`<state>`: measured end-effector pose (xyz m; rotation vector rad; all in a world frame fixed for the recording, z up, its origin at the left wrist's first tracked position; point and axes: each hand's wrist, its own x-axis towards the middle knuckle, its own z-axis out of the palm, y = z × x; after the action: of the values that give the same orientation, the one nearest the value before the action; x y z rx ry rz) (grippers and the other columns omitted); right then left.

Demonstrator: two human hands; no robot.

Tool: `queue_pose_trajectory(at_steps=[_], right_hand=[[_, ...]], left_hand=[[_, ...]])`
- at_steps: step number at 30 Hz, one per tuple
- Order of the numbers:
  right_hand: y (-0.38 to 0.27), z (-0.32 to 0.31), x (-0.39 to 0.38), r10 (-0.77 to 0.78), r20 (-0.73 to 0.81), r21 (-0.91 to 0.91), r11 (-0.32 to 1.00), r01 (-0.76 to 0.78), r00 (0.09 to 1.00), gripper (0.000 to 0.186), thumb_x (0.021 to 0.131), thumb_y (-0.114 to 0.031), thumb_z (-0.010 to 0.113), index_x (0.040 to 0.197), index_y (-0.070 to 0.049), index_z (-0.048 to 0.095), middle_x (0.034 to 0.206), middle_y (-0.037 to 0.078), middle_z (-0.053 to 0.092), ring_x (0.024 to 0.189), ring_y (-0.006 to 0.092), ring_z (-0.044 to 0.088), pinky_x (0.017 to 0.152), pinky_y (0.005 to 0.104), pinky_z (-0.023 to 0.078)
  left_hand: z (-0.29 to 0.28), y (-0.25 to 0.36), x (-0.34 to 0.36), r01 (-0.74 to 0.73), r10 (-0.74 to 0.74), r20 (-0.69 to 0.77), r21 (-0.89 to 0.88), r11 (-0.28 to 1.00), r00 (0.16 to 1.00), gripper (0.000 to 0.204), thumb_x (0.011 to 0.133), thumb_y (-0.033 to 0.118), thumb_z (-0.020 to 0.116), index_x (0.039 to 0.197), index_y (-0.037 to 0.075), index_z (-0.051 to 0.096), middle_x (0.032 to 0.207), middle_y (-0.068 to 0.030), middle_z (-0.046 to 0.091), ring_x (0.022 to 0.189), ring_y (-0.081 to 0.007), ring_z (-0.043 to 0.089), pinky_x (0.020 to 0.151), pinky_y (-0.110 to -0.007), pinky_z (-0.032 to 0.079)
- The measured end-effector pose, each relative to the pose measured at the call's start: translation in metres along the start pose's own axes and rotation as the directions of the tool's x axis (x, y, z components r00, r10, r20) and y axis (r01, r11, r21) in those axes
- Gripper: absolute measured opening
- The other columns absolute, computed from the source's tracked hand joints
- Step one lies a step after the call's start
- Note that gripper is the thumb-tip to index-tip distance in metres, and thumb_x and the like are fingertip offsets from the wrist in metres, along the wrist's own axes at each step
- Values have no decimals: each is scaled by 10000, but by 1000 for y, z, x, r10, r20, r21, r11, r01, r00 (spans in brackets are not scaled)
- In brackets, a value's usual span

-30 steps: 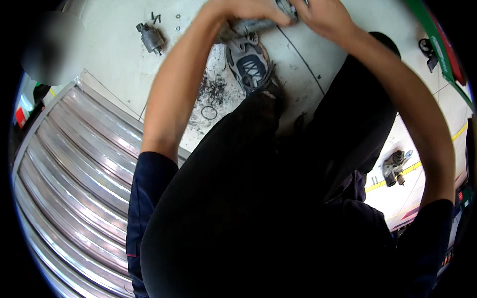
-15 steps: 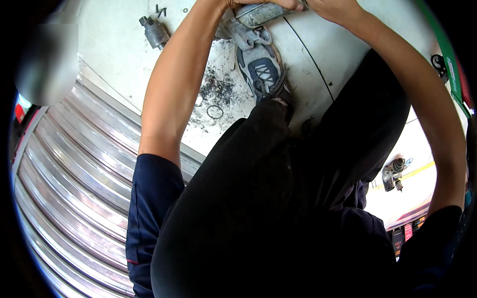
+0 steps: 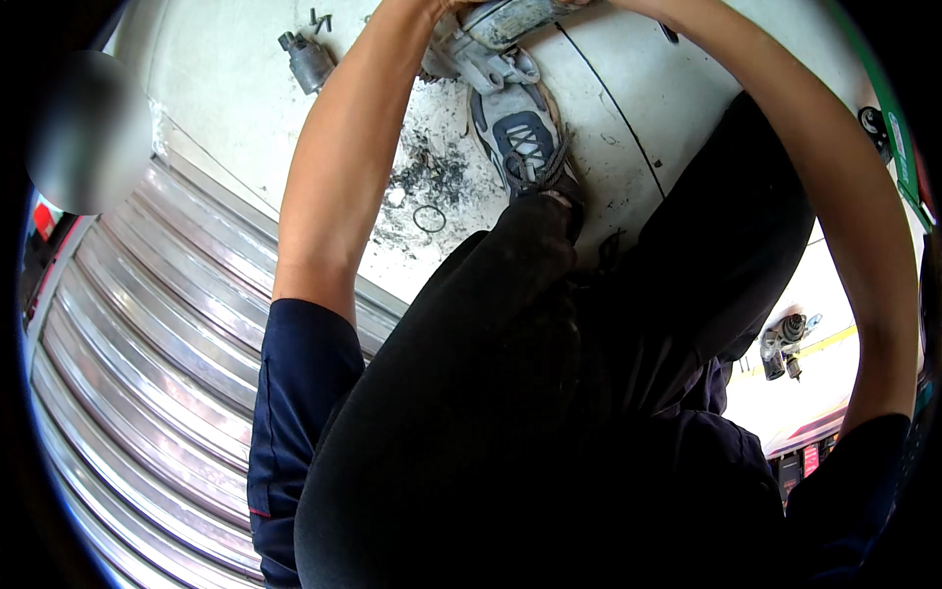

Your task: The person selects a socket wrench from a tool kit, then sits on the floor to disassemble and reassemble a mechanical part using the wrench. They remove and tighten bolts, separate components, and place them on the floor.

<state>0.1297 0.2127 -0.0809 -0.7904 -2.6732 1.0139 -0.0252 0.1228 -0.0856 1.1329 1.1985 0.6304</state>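
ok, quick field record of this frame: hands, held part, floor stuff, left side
hands: both at the top edge, mostly cut off, on the grey metal motor part
below part: grey sneaker
floor: small cylindrical part, loose bolts, rubber ring, dark debris
left side: ribbed metal shutter
lower right: another motor part

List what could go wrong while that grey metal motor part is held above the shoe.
The grey metal part sits right over the shoe; a slip could drop it on the foot. Both hands are mostly cut off at the top edge, so the grip can't be judged. The loose ring and dark debris could slide underfoot.
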Motion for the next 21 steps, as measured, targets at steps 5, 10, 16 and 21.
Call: queue_pose_trajectory(at_steps=[5, 10, 16, 21], right_hand=[[8, -5, 21, -129, 432, -333, 897, 290, 893, 280, 989, -199, 514, 890, 29, 643, 854, 271, 654, 811, 448, 642, 719, 491, 511], [8, -20, -9, -562, -43, 139, 816, 562, 826, 118, 971, -158, 573, 949, -42, 562, 817, 223, 596, 789, 450, 615, 685, 501, 478], [1, -10, 5, -297, 31, -46, 953, 299, 954, 256, 1001, -207, 507, 898, -3, 622, 806, 254, 637, 814, 456, 635, 741, 494, 509], [-16, -20, 35, 27, 497, -201, 976, 85, 867, 324, 987, -221, 500, 831, 2, 676, 871, 274, 676, 851, 440, 661, 769, 492, 518]], left_hand=[[0, -6, 3, 6, -5, 11, -64, 998, 1000, 461, 765, 200, 790, 1165, 10, 666, 1111, -69, 702, 1035, -148, 614, 971, -298, 478], [-2, -6, 0, -2, 22, 138, -150, 989, 990, 422, 765, 188, 771, 1136, 15, 669, 1067, -64, 701, 1002, -150, 624, 935, -298, 494], [2, -6, -4, -39, 36, -42, -73, 997, 998, 411, 764, 200, 764, 1120, 18, 670, 1030, -38, 700, 966, -135, 629, 910, -279, 498], [0, -7, -9, 18, -22, -35, -124, 992, 999, 375, 779, 211, 776, 1088, 17, 687, 1037, -30, 712, 969, -113, 629, 891, -277, 503]])
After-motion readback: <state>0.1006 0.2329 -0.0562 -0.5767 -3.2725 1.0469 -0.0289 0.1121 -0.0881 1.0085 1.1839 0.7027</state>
